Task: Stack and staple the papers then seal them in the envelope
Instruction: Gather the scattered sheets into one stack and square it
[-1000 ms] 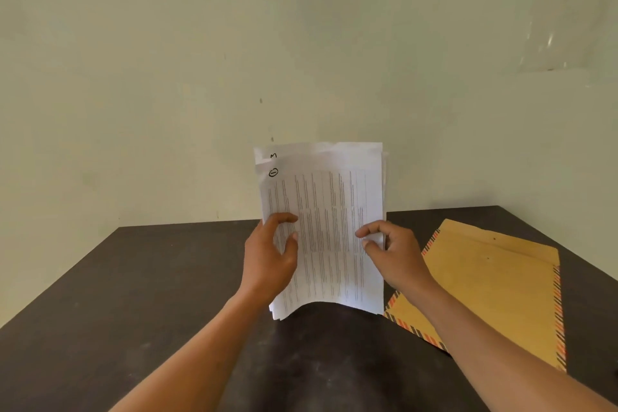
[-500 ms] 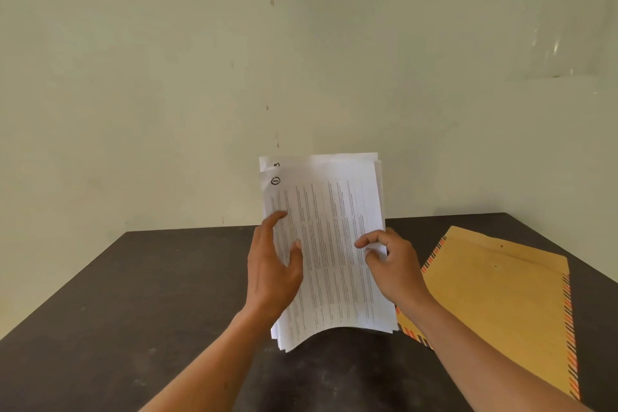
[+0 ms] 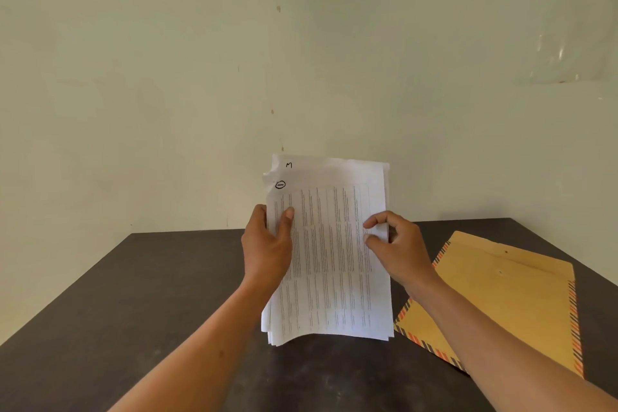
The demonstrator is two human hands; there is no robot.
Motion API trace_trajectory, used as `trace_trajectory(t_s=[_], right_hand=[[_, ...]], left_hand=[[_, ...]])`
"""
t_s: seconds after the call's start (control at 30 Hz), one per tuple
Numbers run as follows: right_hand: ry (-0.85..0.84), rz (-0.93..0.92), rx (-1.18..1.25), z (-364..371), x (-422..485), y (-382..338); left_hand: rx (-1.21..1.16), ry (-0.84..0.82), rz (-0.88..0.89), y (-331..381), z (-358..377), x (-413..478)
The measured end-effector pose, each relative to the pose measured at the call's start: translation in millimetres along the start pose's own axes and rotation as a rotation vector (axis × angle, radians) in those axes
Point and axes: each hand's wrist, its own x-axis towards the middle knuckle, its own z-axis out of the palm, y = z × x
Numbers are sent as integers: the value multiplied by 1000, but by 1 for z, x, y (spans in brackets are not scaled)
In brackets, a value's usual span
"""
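A stack of white printed papers (image 3: 331, 251) stands upright on its lower edge on the dark table, its sheets uneven at the top left corner. My left hand (image 3: 267, 247) grips the stack's left edge, thumb on the front sheet. My right hand (image 3: 398, 251) pinches the right edge between thumb and fingers. A brown envelope (image 3: 508, 304) with striped orange and black borders lies flat on the table to the right of the papers. No stapler is in view.
The dark table (image 3: 117, 311) runs up to a pale green wall (image 3: 301, 60) at the back. Its right edge passes just beyond the envelope.
The stack has come down onto the table and my left thumb has closed onto the front sheet. The upper sheets have shifted slightly apart at the top left corner.
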Motion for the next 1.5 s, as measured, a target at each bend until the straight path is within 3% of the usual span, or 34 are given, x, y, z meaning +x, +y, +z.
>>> trace_trajectory(t_s=[0.17,0.33,0.53,0.67,0.73,0.8,0.97,1.03,1.27,1.37,1.5], right_hand=[[73,-18,87,3,4,-19],[21,2,28,6,-8,-8],[77,-60,3,2,3,-19],[344,-413,-229,0,21,-46],[299,-593,-373,-1,34,-69],[123,-644,-513,4,48,-94],[-360,-456,-823,36,62,-125],[-428,-465,-830,44,60,-127],[-398,-545,-779,49,55,-129],[-249,-552,-758,39,59,-120],[-24,-281,-483,7,63,-95]], left_hand=[[-44,-16,-19,5,7,-4],[-7,-53,-4,0,4,-6],[-74,-54,13,4,-8,11],[-116,-131,30,8,-12,13],[-125,-157,34,9,-14,12],[-136,-168,37,10,-15,11],[-135,-182,66,9,-15,9],[-98,-191,73,7,-14,11],[-14,-150,96,6,-17,14],[-35,-57,73,5,-21,15],[-80,1,33,4,-30,15]])
